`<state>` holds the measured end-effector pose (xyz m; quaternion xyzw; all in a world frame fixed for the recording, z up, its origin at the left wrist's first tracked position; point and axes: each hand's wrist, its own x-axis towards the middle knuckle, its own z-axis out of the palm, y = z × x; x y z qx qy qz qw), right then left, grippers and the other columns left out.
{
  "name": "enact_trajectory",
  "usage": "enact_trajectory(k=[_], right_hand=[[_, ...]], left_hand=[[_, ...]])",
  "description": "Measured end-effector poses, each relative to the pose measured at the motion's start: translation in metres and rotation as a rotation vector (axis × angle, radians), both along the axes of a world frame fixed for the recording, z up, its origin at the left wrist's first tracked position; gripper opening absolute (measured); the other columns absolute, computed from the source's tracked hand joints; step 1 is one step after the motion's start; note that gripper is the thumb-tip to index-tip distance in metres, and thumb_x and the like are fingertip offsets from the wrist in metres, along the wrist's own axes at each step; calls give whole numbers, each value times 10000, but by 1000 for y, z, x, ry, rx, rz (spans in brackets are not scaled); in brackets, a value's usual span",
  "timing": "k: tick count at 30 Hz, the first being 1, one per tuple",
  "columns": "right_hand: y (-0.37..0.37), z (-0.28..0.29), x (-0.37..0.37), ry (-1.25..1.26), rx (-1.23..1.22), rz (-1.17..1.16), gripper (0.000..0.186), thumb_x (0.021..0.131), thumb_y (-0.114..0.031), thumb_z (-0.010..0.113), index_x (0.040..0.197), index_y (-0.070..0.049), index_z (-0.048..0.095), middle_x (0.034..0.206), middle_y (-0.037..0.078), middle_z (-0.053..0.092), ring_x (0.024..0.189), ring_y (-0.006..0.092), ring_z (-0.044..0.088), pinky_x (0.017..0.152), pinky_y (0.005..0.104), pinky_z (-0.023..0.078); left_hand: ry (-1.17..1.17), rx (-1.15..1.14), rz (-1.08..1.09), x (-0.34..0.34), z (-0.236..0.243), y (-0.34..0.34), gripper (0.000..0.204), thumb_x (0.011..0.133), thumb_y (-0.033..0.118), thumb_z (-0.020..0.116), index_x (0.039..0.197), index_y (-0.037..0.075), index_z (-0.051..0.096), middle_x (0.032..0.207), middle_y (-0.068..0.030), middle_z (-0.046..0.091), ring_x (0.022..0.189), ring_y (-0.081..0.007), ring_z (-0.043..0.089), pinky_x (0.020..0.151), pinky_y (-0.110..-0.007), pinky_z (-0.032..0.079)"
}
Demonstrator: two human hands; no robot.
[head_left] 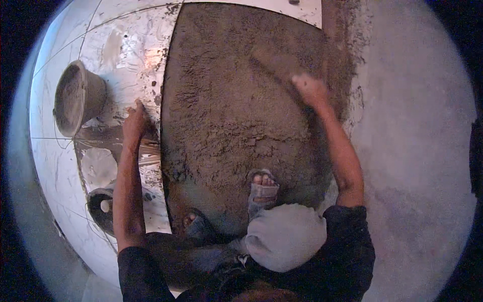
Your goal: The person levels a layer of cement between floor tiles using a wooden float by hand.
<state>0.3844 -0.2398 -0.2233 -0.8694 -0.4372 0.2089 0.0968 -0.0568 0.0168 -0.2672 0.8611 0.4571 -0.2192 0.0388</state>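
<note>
My right hand (313,91) is closed around a flat trowel (276,63) at the upper right of the wet mortar bed (216,95). Both the hand and the tool are smeared by motion, and the trowel is nearly the colour of the mortar. On the left, my left hand (135,121) rests on the white tiles (121,83) beside the mortar's edge. Its fingers are stretched out, and nothing shows in them. Close by stands a grey bucket (93,98) with grey-brown material inside.
A smaller dark bucket (102,214) with a pale round-ended thing in it stands by my left forearm. My sandalled foot (263,187) is on the mortar's near part. Bare grey floor (412,126) lies to the right. Mortar smears and crumbs dot the tiles.
</note>
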Motion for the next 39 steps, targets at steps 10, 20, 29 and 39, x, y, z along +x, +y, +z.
enact_trajectory(k=[10, 20, 29, 39], right_hand=[[-21, -31, 25, -98, -239, 664, 417, 823, -439, 421, 934, -58, 550, 882, 196, 578, 848, 363, 543, 740, 416, 428], [-17, -26, 19, -53, 184, -36, 446, 835, -438, 412, 930, -22, 540, 828, 227, 553, 807, 396, 523, 705, 447, 402], [-8, -46, 113, -255, 146, -241, 450, 848, -410, 381, 866, 1, 565, 840, 234, 559, 798, 413, 524, 709, 468, 401], [-48, -4, 16, 30, 16, 33, 390, 833, -383, 407, 892, -22, 544, 895, 231, 552, 848, 411, 516, 730, 461, 391]], left_hand=[[-52, -1, -17, -9, -26, 13, 679, 750, 176, 532, 1313, 102, 159, 1154, -338, 387, 793, -416, 567, 640, -447, 479], [42, -6, 9, -14, -18, 8, 691, 733, 145, 508, 1320, 104, 145, 1165, -350, 371, 806, -409, 567, 651, -441, 474], [28, -32, 52, 6, -3, -1, 679, 743, 107, 498, 1321, 102, 140, 1141, -338, 402, 835, -407, 560, 676, -431, 471], [-40, -43, 27, -8, -15, 9, 739, 737, 190, 592, 1309, 68, 141, 1096, -347, 424, 814, -418, 555, 662, -458, 463]])
